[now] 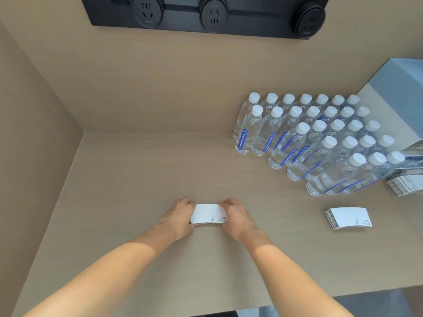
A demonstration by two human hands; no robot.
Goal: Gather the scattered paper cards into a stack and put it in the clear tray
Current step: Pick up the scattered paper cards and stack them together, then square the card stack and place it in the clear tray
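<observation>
A stack of white paper cards [208, 214] lies on the tan table [137, 175], squeezed between both hands. My left hand [180, 216] grips its left end and my right hand [234, 215] grips its right end. Small print shows on the top card. A second neat stack of white cards [348, 218] rests on the table at the right, apart from my hands. At the far right edge stands the clear tray [405, 185] with cards inside, partly cut off by the frame.
Several rows of water bottles [320, 143] with white caps stand at the back right, between my hands and the tray. A black socket strip [206, 14] is on the back wall. A side wall closes the left. The table's front edge runs near my forearms.
</observation>
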